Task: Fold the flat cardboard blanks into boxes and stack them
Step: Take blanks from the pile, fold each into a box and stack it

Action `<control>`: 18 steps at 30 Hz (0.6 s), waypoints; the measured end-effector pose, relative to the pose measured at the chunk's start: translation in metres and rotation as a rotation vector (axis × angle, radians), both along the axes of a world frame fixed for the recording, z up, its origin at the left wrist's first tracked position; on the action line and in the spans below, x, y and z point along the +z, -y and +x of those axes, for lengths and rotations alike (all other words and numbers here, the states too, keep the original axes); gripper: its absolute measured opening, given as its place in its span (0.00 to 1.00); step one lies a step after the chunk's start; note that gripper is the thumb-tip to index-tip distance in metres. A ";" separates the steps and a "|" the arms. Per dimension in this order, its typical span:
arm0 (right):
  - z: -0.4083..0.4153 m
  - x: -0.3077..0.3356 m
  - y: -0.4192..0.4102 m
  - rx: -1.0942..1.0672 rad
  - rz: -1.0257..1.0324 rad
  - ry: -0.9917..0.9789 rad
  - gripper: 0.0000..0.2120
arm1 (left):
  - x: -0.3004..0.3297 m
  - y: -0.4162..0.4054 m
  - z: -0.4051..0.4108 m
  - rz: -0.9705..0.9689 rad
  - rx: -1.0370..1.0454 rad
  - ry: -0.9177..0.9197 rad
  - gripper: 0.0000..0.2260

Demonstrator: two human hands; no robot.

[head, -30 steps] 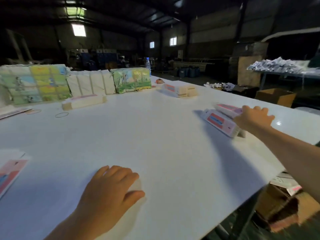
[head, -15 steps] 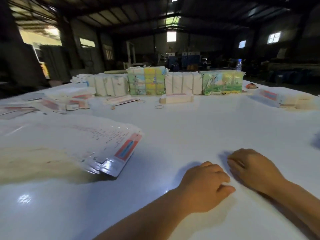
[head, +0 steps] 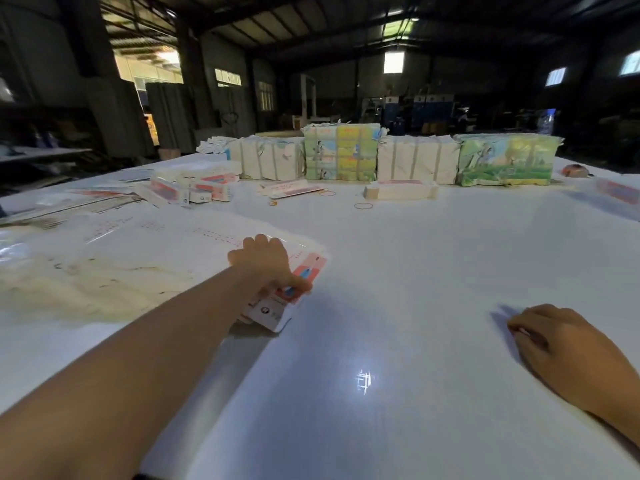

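Left hand (head: 265, 266), previously resting idle near right hand (head: 557, 341), now pinches flat blank (head: 298, 282) (right hand empty, loosely curled on table (head: 415, 306)).

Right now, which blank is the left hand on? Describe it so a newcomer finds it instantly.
On the white table, find the fanned spread of flat blanks at near left. The left hand grips the blank at that spread's right end. Its neighbours show mostly white faces; this one shows a pink panel with a blue mark and lifts off the table at its near corner.
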State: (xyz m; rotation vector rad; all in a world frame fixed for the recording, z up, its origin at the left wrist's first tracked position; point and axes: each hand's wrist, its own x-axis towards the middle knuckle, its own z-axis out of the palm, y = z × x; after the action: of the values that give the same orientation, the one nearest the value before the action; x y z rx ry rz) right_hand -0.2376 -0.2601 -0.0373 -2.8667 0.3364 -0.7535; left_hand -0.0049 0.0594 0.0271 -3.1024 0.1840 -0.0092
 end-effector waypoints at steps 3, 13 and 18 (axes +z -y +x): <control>0.001 -0.005 0.005 0.023 -0.020 0.020 0.04 | 0.000 0.001 0.010 -0.140 -0.043 -0.067 0.41; -0.002 -0.001 -0.001 0.005 -0.005 -0.020 0.05 | 0.018 0.011 -0.004 -0.291 -0.166 0.012 0.30; -0.004 0.010 -0.008 0.002 0.238 0.113 0.09 | 0.039 0.045 -0.054 -0.511 -0.605 -0.104 0.17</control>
State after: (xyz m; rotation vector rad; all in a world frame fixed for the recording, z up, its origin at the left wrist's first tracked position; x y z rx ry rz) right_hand -0.2413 -0.2521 -0.0271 -2.5903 0.3806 -0.8119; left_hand -0.0586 0.0142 0.0665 -3.3768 1.2990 0.1041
